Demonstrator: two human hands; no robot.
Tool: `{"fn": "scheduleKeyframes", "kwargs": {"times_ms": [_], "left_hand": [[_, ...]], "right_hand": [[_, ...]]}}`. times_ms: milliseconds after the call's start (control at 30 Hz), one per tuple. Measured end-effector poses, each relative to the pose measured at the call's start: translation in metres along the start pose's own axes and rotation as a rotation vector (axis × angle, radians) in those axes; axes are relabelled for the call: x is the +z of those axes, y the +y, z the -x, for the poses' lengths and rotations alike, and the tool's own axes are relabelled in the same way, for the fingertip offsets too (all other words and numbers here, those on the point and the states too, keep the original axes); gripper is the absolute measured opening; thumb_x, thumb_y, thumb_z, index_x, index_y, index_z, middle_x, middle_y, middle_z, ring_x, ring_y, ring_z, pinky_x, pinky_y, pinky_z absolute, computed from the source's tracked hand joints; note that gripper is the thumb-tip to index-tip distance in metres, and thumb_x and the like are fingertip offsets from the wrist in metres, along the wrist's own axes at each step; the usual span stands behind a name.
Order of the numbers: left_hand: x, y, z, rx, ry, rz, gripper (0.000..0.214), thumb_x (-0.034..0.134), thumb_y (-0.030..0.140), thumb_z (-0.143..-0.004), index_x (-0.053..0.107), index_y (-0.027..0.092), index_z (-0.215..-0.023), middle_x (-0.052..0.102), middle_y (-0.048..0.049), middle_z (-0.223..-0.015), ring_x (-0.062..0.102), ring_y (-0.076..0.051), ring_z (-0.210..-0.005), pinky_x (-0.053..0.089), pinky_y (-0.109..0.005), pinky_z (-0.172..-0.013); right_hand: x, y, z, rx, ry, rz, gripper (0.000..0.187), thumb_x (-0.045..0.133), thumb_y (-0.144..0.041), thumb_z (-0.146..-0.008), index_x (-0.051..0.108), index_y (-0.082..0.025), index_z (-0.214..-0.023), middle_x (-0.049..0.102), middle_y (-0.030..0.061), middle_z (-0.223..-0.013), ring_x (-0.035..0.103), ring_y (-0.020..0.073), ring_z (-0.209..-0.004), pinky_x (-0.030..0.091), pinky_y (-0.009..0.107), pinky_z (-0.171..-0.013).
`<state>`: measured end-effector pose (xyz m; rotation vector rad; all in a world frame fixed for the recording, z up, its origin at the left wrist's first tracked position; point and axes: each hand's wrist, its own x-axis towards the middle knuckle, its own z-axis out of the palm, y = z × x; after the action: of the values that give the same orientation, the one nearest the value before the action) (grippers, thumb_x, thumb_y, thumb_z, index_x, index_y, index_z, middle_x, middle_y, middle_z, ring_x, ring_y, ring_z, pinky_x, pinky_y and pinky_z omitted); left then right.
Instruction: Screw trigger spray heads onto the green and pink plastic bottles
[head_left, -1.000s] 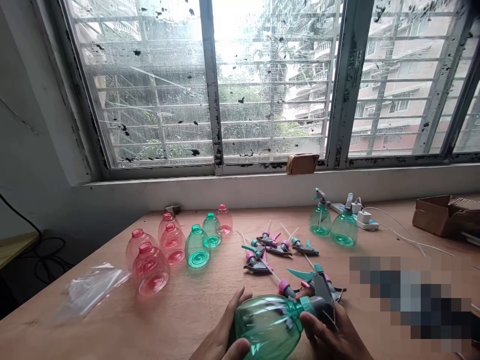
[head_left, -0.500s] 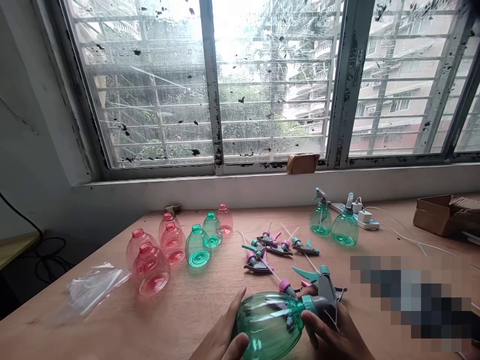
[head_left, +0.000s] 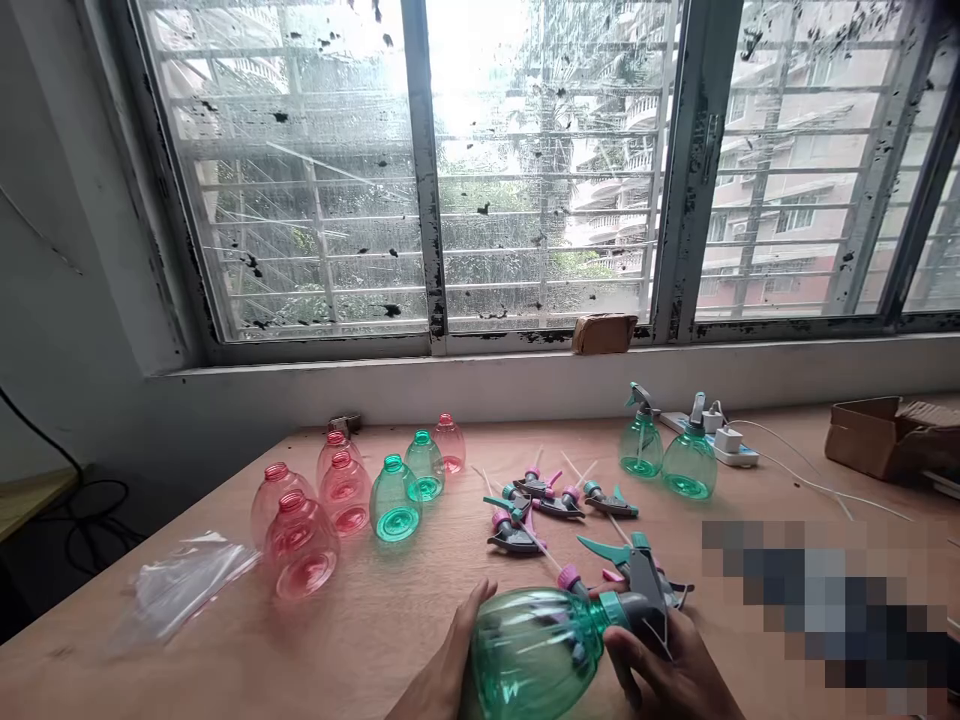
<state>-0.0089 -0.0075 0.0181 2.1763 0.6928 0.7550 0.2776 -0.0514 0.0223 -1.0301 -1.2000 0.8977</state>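
A green transparent spray bottle [head_left: 536,650] lies tilted on its side at the front middle, its neck pointing right. Around its rounded left side my left hand [head_left: 442,660] is closed; part of that hand is hidden by the bottle. My right hand [head_left: 675,665] grips the grey and teal trigger sprayer head [head_left: 645,590] at the bottle's neck, thumb by the teal collar. The head sits against the neck. Just beyond the bottle lie several loose trigger sprayer heads [head_left: 555,505], grey with pink or teal parts, their thin tubes sticking out.
Several pink bottles [head_left: 300,550] and two green bottles [head_left: 396,505] without heads stand at left. A clear plastic bag [head_left: 187,585] lies near them. Two green spray bottles with heads [head_left: 688,465] stand by a white power strip [head_left: 739,452]. A cardboard box [head_left: 885,440] sits far right.
My left thumb has slipped from view at the bottle's near side. The bottle and sprayer head have shifted slightly left; my right hand still grips the head.
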Motion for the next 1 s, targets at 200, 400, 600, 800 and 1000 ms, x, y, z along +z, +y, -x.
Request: {"fn": "scheduleKeyframes", "kwargs": {"times_ms": [200, 400, 600, 800, 1000], "left_hand": [[0.000, 0.008, 0.002, -0.103, 0.011, 0.077, 0.071, 0.029, 0.063, -0.103, 0.003, 0.037, -0.163, 0.024, -0.0046, -0.171, 0.029, -0.031, -0.154, 0.024, -0.050, -0.125], [-0.001, 0.014, 0.000, -0.092, 0.014, 0.028, 0.086, 0.058, 0.063, -0.093, 0.013, 0.038, -0.161, 0.026, -0.0032, -0.170, 0.027, -0.034, -0.154, 0.025, -0.046, -0.125], [-0.001, 0.011, 0.000, -0.087, 0.006, 0.036, 0.097, 0.063, 0.068, -0.087, 0.011, 0.036, -0.162, 0.024, -0.0051, -0.170, 0.029, -0.036, -0.153, 0.031, -0.045, -0.123], [0.001, 0.015, -0.001, -0.149, 0.054, 0.080, 0.070, 0.033, 0.067, -0.101, 0.018, 0.036, -0.162, 0.028, -0.0012, -0.169, 0.029, -0.030, -0.154, 0.022, -0.047, -0.126], [0.003, 0.016, -0.004, -0.065, 0.050, 0.121, 0.065, 0.044, 0.064, -0.100, 0.025, 0.040, -0.157, 0.034, -0.0021, -0.165, 0.034, -0.033, -0.151, 0.026, -0.048, -0.124]], "right_hand": [[-0.001, 0.000, 0.000, 0.020, -0.007, 0.032, 0.061, 0.075, -0.073, -0.073, 0.078, -0.017, -0.097, 0.060, 0.0014, -0.048, 0.054, 0.0198, -0.040, 0.049, 0.030, -0.038], [-0.003, -0.001, 0.001, 0.029, 0.012, 0.015, 0.060, 0.076, -0.072, -0.073, 0.078, -0.018, -0.097, 0.060, 0.0013, -0.050, 0.054, 0.0197, -0.041, 0.049, 0.029, -0.039], [0.000, -0.004, 0.002, 0.039, 0.023, 0.011, 0.059, 0.077, -0.073, -0.072, 0.077, -0.018, -0.095, 0.059, 0.0007, -0.049, 0.052, 0.0184, -0.039, 0.048, 0.028, -0.037], [0.001, -0.006, 0.002, 0.050, 0.026, 0.003, 0.058, 0.077, -0.072, -0.072, 0.077, -0.018, -0.092, 0.055, -0.0012, -0.046, 0.051, 0.0180, -0.039, 0.047, 0.028, -0.039], [0.005, -0.003, 0.003, 0.082, 0.112, -0.071, 0.054, 0.082, -0.070, -0.068, 0.072, -0.019, -0.085, 0.059, -0.0013, -0.052, 0.049, 0.0157, -0.040, 0.044, 0.026, -0.037]]}}
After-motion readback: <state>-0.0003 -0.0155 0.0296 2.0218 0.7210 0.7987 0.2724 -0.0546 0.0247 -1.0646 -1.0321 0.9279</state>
